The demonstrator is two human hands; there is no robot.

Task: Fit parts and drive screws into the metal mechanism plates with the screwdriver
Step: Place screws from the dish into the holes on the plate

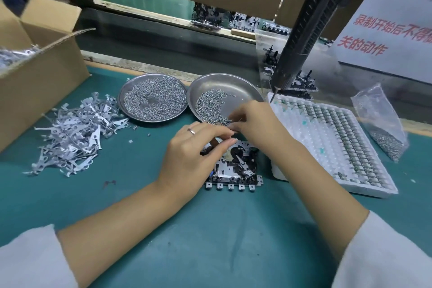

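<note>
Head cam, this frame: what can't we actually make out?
- What the left hand and right hand pinch: head view, too small, hidden by the fingers.
- Far left part of the mechanism plate: under the left hand.
- Screwdriver top: cut off by the upper edge.
- Cardboard box contents: blurred, cropped left.

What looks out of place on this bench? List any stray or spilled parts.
A few small parts lie loose on the green mat: tiny springs near the left dish, and a dark bent piece below the heap of metal levers, which sprawls unsorted. Nothing looks damaged.
</note>
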